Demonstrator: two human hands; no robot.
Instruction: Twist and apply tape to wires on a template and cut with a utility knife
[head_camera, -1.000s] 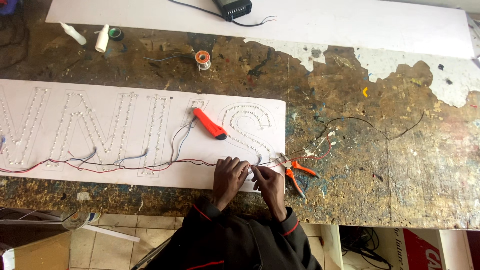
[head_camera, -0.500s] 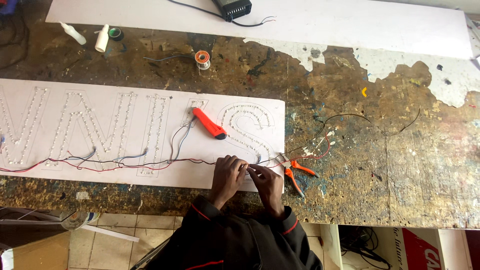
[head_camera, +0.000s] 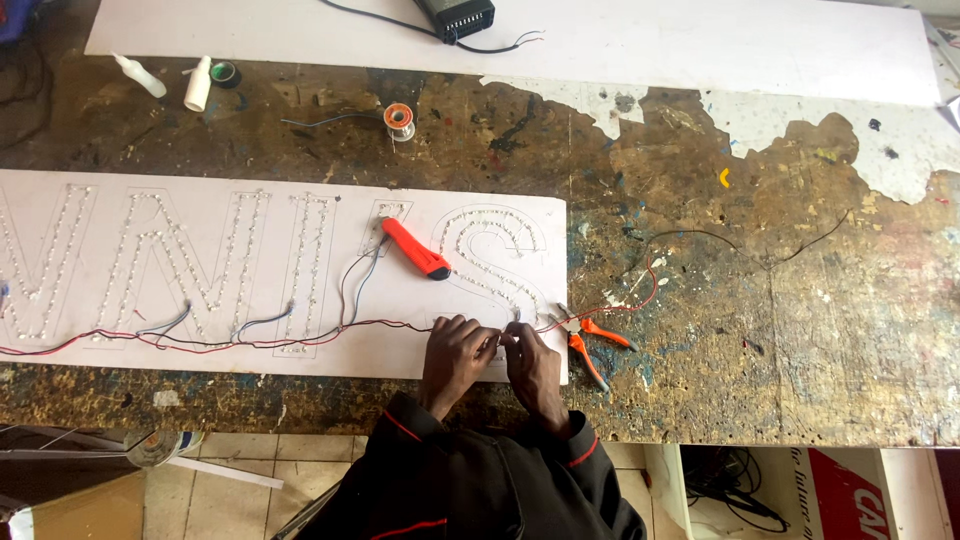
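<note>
1. Almost nothing has moved since the earlier frames: both hands stay at the lower centre of the frame; cutter and pliers lie where they were.
2. Left hand (head_camera: 455, 350) and right hand (head_camera: 530, 362) meet fingertip to fingertip, fingers pressed together, pinching the thin red and black wires (head_camera: 300, 340) at the lower edge of the white sign panel (head_camera: 250, 245). Can't tell whether they're twisting or just holding.
3. Wires run left from the pinch along the panel's bottom edge, with short leads rising into the dotted letter outlines.
4. My read on doing it well: keep the pinch close to the joint, brace the wrists on the panel edge, and avoid tugging the leads out of the letters.
5. Orange pliers (head_camera: 590, 342) sit just right of the right hand; orange utility cutter (head_camera: 418, 249) lies on the panel above the hands.
6. Workbench (head_camera: 760, 330) is worn, paint-spattered wood with peeling white patches at upper right.
7. Solder spool (head_camera: 399, 117) is upper centre; small white bottles (head_camera: 198, 84) upper left; black power supply (head_camera: 455, 17) on a white sheet at top.
8. Tiled floor shows below the bench.
</note>
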